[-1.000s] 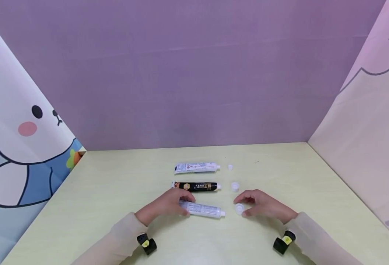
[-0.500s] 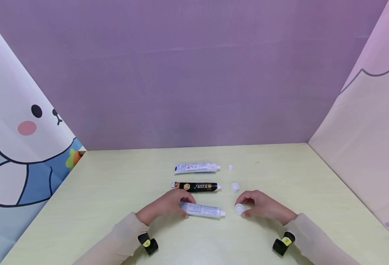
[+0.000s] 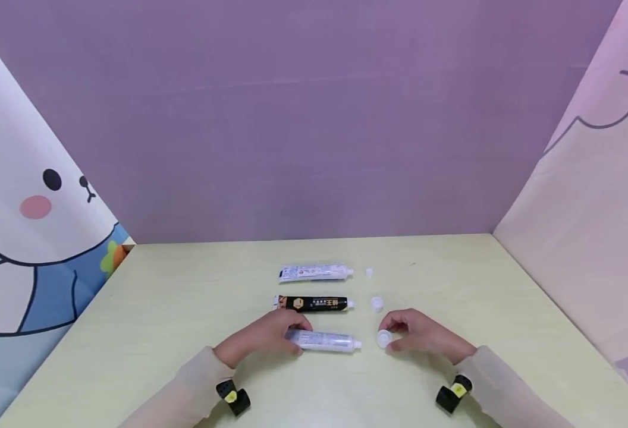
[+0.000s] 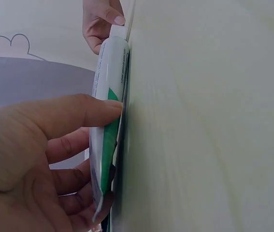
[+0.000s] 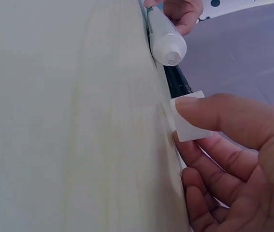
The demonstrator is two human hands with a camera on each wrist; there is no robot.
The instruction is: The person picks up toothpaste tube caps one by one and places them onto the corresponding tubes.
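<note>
A white toothpaste tube [image 3: 325,341] with a green stripe lies nearest me on the table, its bare nozzle pointing right. My left hand [image 3: 273,333] grips its tail end; in the left wrist view the thumb lies along one side of the tube [image 4: 112,67] and the fingers are on the other. Just right of the nozzle, a white screw cap [image 3: 384,339] stands on the table. Between thumb and fingers my right hand [image 3: 423,334] pinches this cap [image 5: 191,123]. A gap separates cap and nozzle.
Behind lies a black toothpaste tube [image 3: 314,304] with a white cap [image 3: 376,304] to its right. Farther back are another white tube [image 3: 316,273] and a small cap [image 3: 369,272]. A purple panel [image 3: 314,131] rises at the table's back edge.
My right fingertips have drawn in closer around the cap. The left hand and the tubes stay about where they were; the head view has shifted slightly.
</note>
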